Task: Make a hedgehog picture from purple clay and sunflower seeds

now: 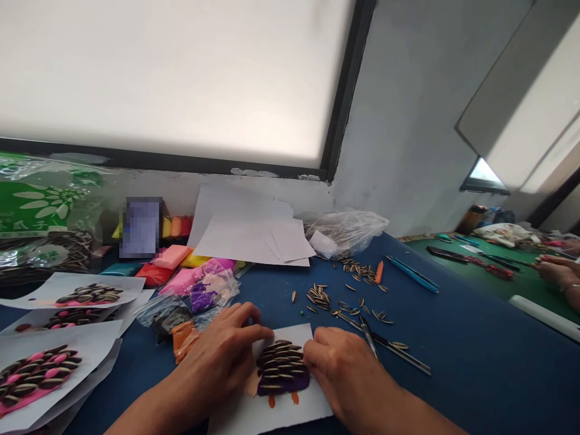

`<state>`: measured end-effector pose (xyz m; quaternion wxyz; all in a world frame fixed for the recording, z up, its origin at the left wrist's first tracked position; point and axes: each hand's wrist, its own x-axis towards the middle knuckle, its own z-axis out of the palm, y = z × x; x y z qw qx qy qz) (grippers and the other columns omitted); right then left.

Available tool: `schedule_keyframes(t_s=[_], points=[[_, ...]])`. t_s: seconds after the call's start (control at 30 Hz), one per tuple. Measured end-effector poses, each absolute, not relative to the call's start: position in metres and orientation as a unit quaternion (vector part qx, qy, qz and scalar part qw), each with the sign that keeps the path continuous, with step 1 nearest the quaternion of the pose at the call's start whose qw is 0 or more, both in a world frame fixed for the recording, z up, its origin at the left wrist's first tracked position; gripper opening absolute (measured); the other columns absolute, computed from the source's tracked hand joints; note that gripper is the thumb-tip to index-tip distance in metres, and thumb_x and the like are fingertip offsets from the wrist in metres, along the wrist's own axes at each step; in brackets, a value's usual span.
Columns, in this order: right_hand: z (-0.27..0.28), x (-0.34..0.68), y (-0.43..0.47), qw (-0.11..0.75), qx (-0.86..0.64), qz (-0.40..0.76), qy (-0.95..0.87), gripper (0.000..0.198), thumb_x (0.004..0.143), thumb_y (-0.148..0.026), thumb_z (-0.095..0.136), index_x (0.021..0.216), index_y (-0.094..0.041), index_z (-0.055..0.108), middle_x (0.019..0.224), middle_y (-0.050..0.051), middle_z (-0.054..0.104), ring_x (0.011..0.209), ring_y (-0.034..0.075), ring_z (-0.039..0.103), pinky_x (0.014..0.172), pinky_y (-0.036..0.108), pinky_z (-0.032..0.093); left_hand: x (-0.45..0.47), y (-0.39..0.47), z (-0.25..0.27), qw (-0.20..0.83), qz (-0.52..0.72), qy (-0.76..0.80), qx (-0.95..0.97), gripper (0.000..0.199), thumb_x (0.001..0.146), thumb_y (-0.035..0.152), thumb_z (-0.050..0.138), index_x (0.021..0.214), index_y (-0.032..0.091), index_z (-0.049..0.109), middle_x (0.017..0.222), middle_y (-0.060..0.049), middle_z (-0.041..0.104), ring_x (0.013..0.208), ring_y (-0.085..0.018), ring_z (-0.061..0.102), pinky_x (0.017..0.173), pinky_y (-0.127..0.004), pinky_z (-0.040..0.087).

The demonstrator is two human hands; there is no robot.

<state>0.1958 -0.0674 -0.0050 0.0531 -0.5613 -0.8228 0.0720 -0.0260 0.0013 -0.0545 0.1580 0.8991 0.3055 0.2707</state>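
A white sheet of paper [317, 409] lies in front of me with a hedgehog-like clay picture [283, 368] on it. Its purple clay body is covered with rows of sunflower seeds, with a peach-coloured part at the left and two orange feet below. My left hand [229, 338] rests on the sheet's left side, index finger stretched along the upper edge near the seeds. At the picture's right edge, the fingers of my right hand [342, 365] are pressed together and touch the outer seeds; whatever is between the fingertips is hidden.
Loose sunflower seeds [318, 296], tweezers [403, 353] and a blue pen-like tool [412, 273] lie on the blue table. Bagged coloured clay [206, 284], white paper [249, 232] and finished seed pictures [40, 374] are leftward. Another person's hand [559, 272] is far right.
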Motion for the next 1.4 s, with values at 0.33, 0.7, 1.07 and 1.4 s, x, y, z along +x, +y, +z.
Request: schedule_keyframes(t_s=[0.33, 0.7, 1.07, 1.4], points=[[0.015, 0.198, -0.068, 0.039, -0.604, 0.098, -0.790, 0.012, 0.088, -0.014, 0.060, 0.078, -0.020, 0.064, 0.081, 0.002, 0.066, 0.070, 0.016, 0.059, 0.061, 0.026, 0.034, -0.025, 0.001, -0.051, 0.155, 0.274, 0.305, 0.899, 0.050, 0.074, -0.001, 0.042, 0.105, 0.028, 0.069, 0.104, -0.005, 0.057, 0.091, -0.021, 0.055, 0.078, -0.034, 0.049], [0.021, 0.231, -0.040, 0.049, -0.677, 0.013, -0.734, 0.022, 0.095, -0.010, 0.051, 0.090, -0.018, 0.071, 0.093, 0.007, 0.066, 0.087, 0.020, 0.062, 0.073, 0.030, 0.045, -0.026, 0.003, -0.055, 0.160, 0.265, 0.306, 0.900, 0.051, 0.074, -0.001, 0.043, 0.107, 0.030, 0.067, 0.108, -0.006, 0.055, 0.094, -0.023, 0.055, 0.079, -0.037, 0.049], [0.003, 0.230, -0.030, 0.058, -0.640, 0.006, -0.766, 0.020, 0.091, -0.005, 0.054, 0.096, -0.016, 0.070, 0.098, 0.009, 0.067, 0.091, 0.022, 0.060, 0.079, 0.032, 0.047, -0.025, 0.004, -0.054, 0.163, 0.261, 0.303, 0.902, 0.051, 0.072, -0.002, 0.044, 0.106, 0.029, 0.067, 0.105, -0.006, 0.056, 0.090, -0.023, 0.054, 0.075, -0.037, 0.047], [0.003, 0.235, -0.029, 0.058, -0.624, 0.029, -0.779, 0.019, 0.088, -0.002, 0.053, 0.098, -0.015, 0.063, 0.096, 0.007, 0.067, 0.086, 0.020, 0.060, 0.073, 0.030, 0.045, -0.026, 0.003, -0.055, 0.165, 0.263, 0.303, 0.901, 0.050, 0.074, -0.001, 0.042, 0.105, 0.029, 0.066, 0.105, -0.006, 0.055, 0.091, -0.023, 0.054, 0.077, -0.037, 0.047]])
